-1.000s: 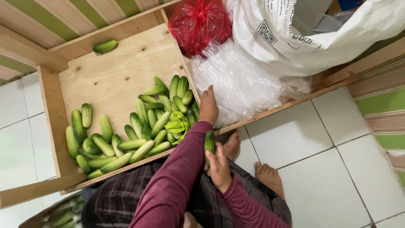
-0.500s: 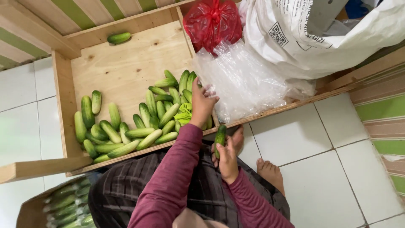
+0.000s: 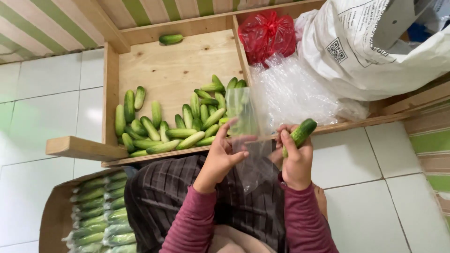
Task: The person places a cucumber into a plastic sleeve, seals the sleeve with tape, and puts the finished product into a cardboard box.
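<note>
Two hands worked above the lap: the right hand [image 3: 296, 161] had its fingers curled tight around a cucumber [image 3: 300, 134], its tip angled up toward the wooden bin [image 3: 178, 70]. The left hand [image 3: 220, 157] pinched a clear plastic bag [image 3: 251, 140] between thumb and fingers, just beside the loose cucumber pile [image 3: 178, 124]
</note>
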